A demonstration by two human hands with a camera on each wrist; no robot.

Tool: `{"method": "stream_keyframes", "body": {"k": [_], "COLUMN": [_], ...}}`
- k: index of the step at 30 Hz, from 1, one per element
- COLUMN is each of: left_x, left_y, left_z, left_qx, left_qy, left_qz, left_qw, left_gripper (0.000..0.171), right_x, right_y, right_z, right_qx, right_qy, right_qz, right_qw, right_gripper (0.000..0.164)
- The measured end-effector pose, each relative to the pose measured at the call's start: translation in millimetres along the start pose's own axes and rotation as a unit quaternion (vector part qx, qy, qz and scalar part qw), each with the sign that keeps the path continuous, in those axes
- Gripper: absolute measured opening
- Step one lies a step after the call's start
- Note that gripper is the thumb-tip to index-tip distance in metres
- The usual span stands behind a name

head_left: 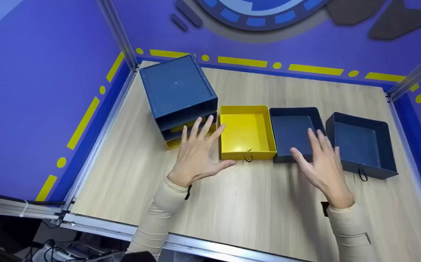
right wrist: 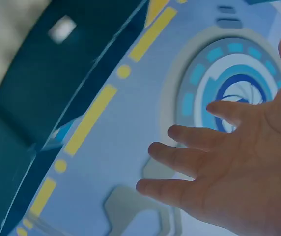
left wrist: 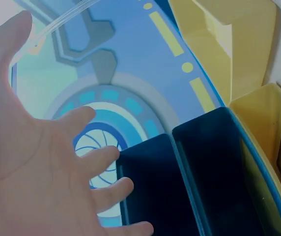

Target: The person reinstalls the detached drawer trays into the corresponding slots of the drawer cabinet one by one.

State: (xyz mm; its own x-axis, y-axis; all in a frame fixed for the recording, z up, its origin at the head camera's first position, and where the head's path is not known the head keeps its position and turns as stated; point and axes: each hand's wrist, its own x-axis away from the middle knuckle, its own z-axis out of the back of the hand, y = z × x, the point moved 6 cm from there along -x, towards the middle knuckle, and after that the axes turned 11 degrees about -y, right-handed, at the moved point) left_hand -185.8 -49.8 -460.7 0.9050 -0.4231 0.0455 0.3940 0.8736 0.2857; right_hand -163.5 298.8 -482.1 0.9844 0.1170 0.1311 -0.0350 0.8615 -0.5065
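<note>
Above the bench (head_left: 239,207), the left hand (head_left: 197,156) and right hand (head_left: 322,165) are hovering wide-spread and empty, near the dark-topped cabinet (head_left: 177,87) and the middle dark drawer (head_left: 291,129) beside the yellow drawer (head_left: 247,131) respectively, gripping opposite walls probably being best for keeping a drawer level.

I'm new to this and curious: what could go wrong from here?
The left hand, spread close to the stacked cabinet, might bump it. The yellow drawer and the middle dark drawer sit close side by side, so nudging one could shift the other. The right hand, reaching over the middle dark drawer, might knock it.
</note>
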Motion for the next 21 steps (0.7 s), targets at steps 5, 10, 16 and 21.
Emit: {"method": "stream_keyframes", "body": {"k": [5, 10, 16, 21], "left_x": [8.5, 21.6, 29.9, 31.9], "left_y": [-2.7, -18.1, -54.0, -87.6], "left_z": [19.9, 39.1, 49.5, 48.4], "left_qx": [0.023, 0.054, 0.121, 0.199], "left_qy": [0.109, 0.277, 0.386, 0.407], "left_qz": [-0.047, -0.065, 0.031, 0.094], "left_qw": [0.9927, 0.9573, 0.9138, 0.8866], "left_gripper": [0.091, 0.073, 0.067, 0.069], "right_x": [-18, -39, -70, -92], "right_y": [-30, -59, -94, -121], "right_z": [-3, -9, -19, -29], "right_qx": [-0.065, -0.178, -0.339, -0.438], "right_qy": [0.034, 0.061, 0.046, 0.035], "right_qz": [0.044, 0.081, 0.110, 0.118], "right_qw": [0.996, 0.979, 0.933, 0.890], "right_gripper": [0.077, 0.063, 0.056, 0.053]}}
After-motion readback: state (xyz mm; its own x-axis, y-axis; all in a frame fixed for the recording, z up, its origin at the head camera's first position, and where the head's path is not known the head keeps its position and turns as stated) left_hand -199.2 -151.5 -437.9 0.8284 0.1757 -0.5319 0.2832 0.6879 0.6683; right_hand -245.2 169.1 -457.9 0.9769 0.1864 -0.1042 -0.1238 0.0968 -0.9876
